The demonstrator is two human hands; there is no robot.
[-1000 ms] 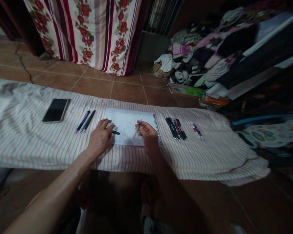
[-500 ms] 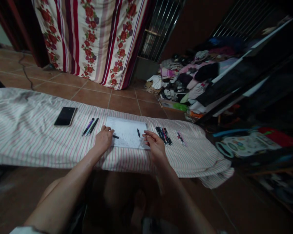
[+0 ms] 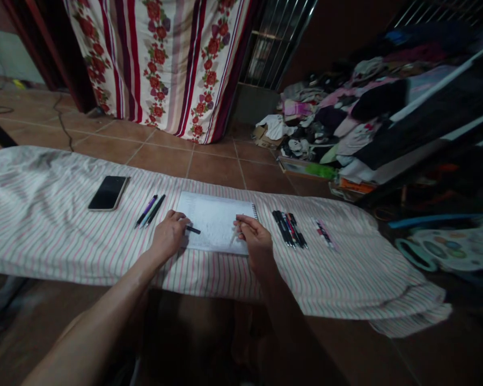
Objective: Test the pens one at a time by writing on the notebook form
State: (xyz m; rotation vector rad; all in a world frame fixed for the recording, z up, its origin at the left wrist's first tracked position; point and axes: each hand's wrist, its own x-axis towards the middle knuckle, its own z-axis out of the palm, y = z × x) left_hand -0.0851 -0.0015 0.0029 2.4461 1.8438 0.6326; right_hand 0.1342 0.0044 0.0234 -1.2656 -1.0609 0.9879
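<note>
1. The left hand [image 3: 169, 233] is over the left edge of the spiral notebook [image 3: 209, 212], fingers curled in around a short black piece [image 3: 194, 230]. One end of it pokes out over the page. Looks gripped to me, though I can't tell if it's also resting on the paper.

2. The right hand [image 3: 257, 235] is over the page's right side, thumb and fingertips pinched together on a pale, slender, kinda see-through piece [image 3: 235, 233]. Too blurry to say exactly what it is.

3. So the bits being handled are both above the notebook, one per hand and well apart. I'd call this step holding separate small parts, maybe pen parts, but that's just my read.

4. Imo the next move calls for a light fingertip pinch on both sides and a steady left hand. If the two pieces are to meet, they'd need lining up end to end first.

5. Other stuff on the striped cloth [image 3: 104, 252]: three pens [image 3: 150, 211] just left of the notebook, a phone [image 3: 108, 193] beyond those, a row of mostly black pens [image 3: 290, 229] to the right, and some pink-and-white pens [image 3: 324, 234] further over, count unclear.
</note>
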